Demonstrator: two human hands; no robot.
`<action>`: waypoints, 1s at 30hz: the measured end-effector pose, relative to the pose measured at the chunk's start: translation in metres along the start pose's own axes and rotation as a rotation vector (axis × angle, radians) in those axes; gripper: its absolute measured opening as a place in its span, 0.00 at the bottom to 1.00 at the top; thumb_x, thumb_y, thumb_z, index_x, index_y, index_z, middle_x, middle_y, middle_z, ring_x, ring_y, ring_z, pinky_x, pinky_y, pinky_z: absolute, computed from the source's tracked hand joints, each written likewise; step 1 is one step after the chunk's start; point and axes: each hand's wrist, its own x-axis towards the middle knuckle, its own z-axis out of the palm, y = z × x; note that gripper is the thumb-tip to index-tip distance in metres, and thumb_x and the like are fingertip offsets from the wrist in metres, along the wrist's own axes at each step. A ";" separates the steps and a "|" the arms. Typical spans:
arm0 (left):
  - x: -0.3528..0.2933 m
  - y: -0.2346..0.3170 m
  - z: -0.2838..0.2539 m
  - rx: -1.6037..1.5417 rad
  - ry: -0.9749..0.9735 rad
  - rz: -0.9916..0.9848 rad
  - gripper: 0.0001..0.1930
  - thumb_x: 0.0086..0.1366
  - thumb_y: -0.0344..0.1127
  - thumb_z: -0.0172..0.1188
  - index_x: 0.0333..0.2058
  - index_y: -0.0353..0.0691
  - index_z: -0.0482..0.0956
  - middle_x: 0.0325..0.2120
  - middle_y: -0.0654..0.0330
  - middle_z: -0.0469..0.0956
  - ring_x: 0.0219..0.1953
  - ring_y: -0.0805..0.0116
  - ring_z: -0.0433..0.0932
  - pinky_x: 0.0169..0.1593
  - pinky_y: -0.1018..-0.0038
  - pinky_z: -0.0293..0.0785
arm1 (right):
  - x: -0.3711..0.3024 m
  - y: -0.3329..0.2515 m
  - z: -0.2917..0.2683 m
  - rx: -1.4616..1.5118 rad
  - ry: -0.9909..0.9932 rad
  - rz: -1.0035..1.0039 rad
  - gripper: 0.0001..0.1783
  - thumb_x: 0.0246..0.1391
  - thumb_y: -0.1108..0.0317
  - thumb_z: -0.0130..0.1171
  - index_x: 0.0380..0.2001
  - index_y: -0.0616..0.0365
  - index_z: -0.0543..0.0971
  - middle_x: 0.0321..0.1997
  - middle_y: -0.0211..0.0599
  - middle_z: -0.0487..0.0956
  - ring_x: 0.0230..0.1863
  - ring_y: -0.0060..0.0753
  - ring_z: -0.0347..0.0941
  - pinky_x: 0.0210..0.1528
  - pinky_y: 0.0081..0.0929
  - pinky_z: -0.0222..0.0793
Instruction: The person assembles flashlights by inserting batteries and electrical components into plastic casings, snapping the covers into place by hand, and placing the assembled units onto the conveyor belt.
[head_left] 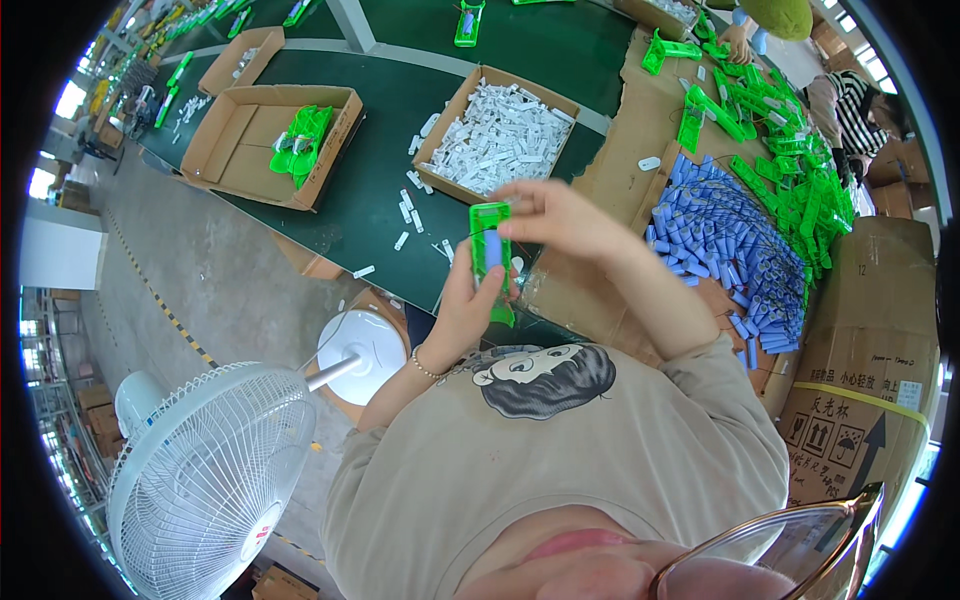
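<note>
From where I stand, the left hand (pixel 468 300) is wrapped around a long green case (pixel 478 243), its thumb lying along the near part, while most of the other fingers are hidden behind. A blue cylinder (pixel 493 246) sits inside the case, partly covered by the hands. The right hand (pixel 550 222) is bent over the far end, fingers curled close together; it is a little blurred, and I can't tell whether it pinches something or merely touches the rim. All this is held up above the near edge of the green table (pixel 370 165).

Just beyond the hands stands a carton (pixel 453 108) heaped with small white pieces (pixel 505 135), a few more strewn beside it. Farther left, another carton (pixel 225 140) holds some green parts (pixel 302 145), too overlapped to count. To the right lies a pile of blue cylinders (pixel 715 235) with thin dark wires (a real tangle, hard to follow), and against it a mound of green cases (pixel 800 195). Past that, another person's hand (pixel 738 43) shows, the body mostly cut off. A big brown carton (pixel 860 300) stands at the right, and a white fan (pixel 210 470) fills the lower left.
</note>
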 end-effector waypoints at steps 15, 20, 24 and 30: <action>-0.008 -0.001 -0.029 -0.092 0.143 0.053 0.19 0.67 0.31 0.46 0.54 0.36 0.56 0.36 0.55 0.73 0.32 0.71 0.76 0.35 0.76 0.73 | 0.112 0.024 -0.053 -1.319 0.030 -0.172 0.13 0.39 0.71 0.62 0.33 0.54 0.81 0.36 0.40 0.78 0.43 0.43 0.74 0.44 0.38 0.71; -0.003 -0.005 -0.034 -0.105 0.158 0.074 0.18 0.67 0.30 0.46 0.54 0.35 0.57 0.36 0.55 0.73 0.32 0.72 0.76 0.36 0.76 0.73 | 0.109 0.023 -0.051 -1.355 -0.023 -0.191 0.13 0.39 0.70 0.66 0.34 0.53 0.80 0.36 0.38 0.78 0.44 0.42 0.74 0.43 0.38 0.71; 0.000 -0.001 -0.031 -0.102 0.143 0.074 0.17 0.67 0.30 0.46 0.53 0.36 0.58 0.36 0.55 0.73 0.32 0.72 0.75 0.36 0.76 0.73 | 0.114 0.030 -0.058 -1.321 -0.052 -0.238 0.10 0.42 0.68 0.63 0.32 0.55 0.80 0.36 0.39 0.78 0.43 0.43 0.74 0.42 0.38 0.71; 0.002 -0.004 -0.031 -0.118 0.177 0.071 0.17 0.66 0.30 0.47 0.52 0.36 0.58 0.35 0.55 0.73 0.31 0.73 0.75 0.35 0.76 0.74 | 0.104 0.017 -0.049 -1.396 0.020 -0.388 0.09 0.50 0.65 0.56 0.31 0.58 0.80 0.32 0.40 0.78 0.39 0.45 0.75 0.41 0.38 0.71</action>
